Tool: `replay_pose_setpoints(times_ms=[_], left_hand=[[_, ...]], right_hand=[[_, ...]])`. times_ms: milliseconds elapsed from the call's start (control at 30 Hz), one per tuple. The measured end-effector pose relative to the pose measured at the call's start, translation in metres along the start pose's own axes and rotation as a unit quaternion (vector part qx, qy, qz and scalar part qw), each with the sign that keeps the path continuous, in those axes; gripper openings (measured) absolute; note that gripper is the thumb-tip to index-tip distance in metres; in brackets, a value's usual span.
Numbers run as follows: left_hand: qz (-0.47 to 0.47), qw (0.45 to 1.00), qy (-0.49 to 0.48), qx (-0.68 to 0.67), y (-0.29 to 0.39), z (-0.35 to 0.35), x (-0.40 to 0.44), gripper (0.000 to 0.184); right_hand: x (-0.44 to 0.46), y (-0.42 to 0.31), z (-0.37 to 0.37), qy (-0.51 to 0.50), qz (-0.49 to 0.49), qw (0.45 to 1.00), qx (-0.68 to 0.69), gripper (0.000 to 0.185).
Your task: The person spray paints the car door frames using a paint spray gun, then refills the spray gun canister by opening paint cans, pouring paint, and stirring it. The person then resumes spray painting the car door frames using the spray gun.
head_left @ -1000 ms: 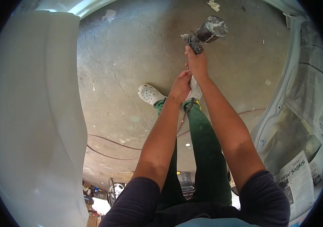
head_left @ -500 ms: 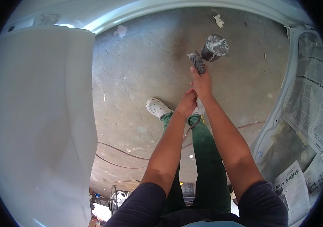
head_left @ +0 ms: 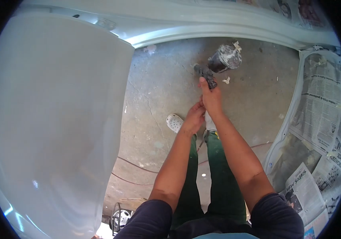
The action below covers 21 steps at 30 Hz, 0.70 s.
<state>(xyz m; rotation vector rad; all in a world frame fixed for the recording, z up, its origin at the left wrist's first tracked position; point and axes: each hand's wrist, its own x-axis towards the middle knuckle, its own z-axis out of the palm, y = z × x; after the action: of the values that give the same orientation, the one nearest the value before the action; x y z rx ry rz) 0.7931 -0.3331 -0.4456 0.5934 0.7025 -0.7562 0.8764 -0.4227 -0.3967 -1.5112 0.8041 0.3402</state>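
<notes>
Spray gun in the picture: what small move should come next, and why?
Probably ease the spray gun left toward the pale panel: the right hand grips it, its nozzle seems to face that way, and floor shows between.

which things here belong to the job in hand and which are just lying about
Job, it seems: spray gun with dark cup, in the right hand; pale panel; newspaper sheets

Lying about, apparently: pale scrap on the floor; white wheel
</notes>
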Motion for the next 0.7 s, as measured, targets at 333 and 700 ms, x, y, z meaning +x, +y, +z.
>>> replay_pose_setpoints(times_ms=[333, 700], left_hand=[[0.211, 0.976, 0.053, 0.029, 0.146, 0.026, -0.055, 0.016], [0.293, 0.952, 0.019, 0.089, 0.198, 0.116, -0.189, 0.036]], right_hand=[[-0.006, -0.100, 0.121, 0.002, -0.107, 0.993, 0.052, 0.037], [-0.137, -0.231, 0.095, -0.134, -0.175, 0.958, 0.181, 0.040]])
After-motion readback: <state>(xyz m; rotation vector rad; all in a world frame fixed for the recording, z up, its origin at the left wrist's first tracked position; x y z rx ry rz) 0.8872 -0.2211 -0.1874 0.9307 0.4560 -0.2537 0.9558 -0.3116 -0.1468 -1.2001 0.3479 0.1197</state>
